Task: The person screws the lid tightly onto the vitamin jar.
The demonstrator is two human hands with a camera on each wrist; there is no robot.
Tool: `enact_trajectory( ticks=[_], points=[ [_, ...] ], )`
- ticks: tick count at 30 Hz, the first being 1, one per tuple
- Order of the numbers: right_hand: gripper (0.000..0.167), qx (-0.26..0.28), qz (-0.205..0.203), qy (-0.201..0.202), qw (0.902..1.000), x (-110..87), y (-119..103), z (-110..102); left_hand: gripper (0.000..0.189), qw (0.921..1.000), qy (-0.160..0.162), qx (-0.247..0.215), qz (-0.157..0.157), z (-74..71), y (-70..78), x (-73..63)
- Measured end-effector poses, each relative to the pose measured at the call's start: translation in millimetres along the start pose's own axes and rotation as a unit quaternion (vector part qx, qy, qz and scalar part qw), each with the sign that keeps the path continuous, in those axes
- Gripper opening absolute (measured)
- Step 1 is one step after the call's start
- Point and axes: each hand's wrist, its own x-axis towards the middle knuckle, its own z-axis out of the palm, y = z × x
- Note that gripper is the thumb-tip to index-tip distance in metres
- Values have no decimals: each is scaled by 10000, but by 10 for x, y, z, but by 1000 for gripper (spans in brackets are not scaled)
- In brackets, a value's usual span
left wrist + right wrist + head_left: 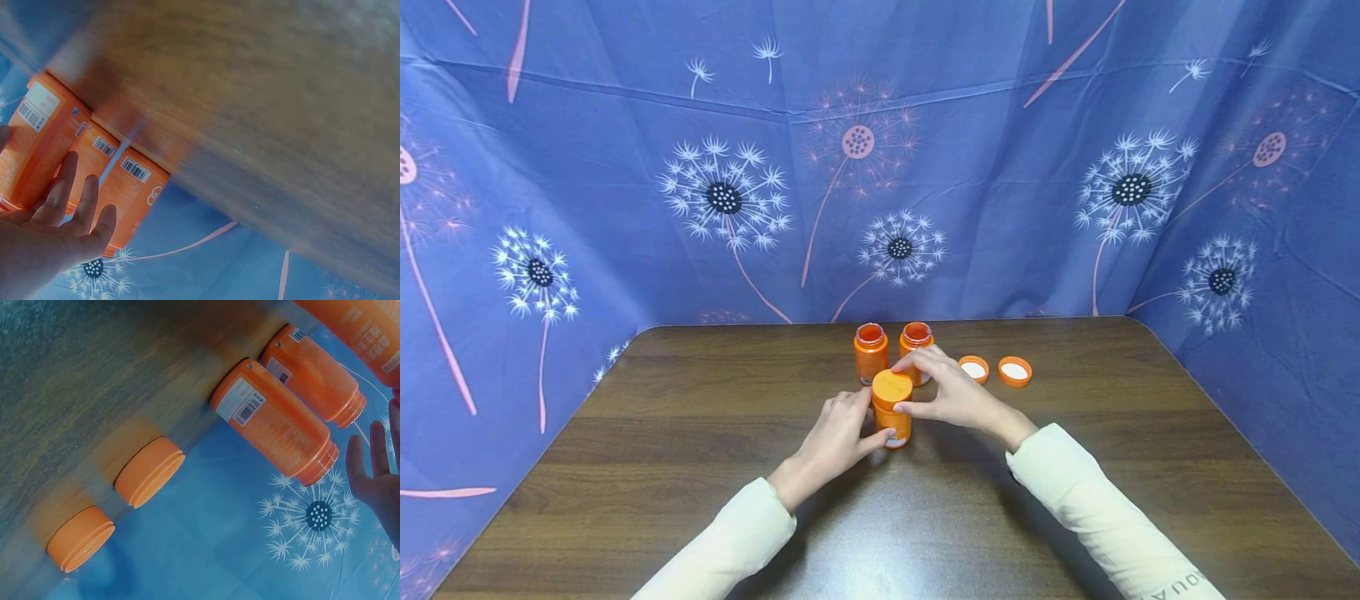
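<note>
Sitting nearer than two open bottles (871, 362), the capped bottle (892, 425) is gripped by the left hand (833, 433), its lid (892, 387) pinched by the right hand (950, 396); by a hard bump, the open bottles could be tipped.

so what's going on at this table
A person's left hand holds an upright orange bottle, while their right hand grips its lid, which is on the bottle. Just behind stand two open orange bottles. To the right of those, two loose orange lids lie on the table, white insides up.
</note>
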Motion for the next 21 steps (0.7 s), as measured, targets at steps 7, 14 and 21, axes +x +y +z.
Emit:
enact_trajectory(
  ticks=[7, 14, 21],
  points=[
    [49, 256, 56, -194, 9995, -8, 24, -16, 47, 10000, -23, -3, -17, -4, -3, 2],
    [55, 314, 90, -580, 9978, -8, 48, -75, 47, 10000, -43, 3, -18, -13, 4, 2],
    [51, 275, -64, -739, 9969, -1, 65, -106, 49, 10000, -31, 72, -20, -13, 4, 1]
  ],
)
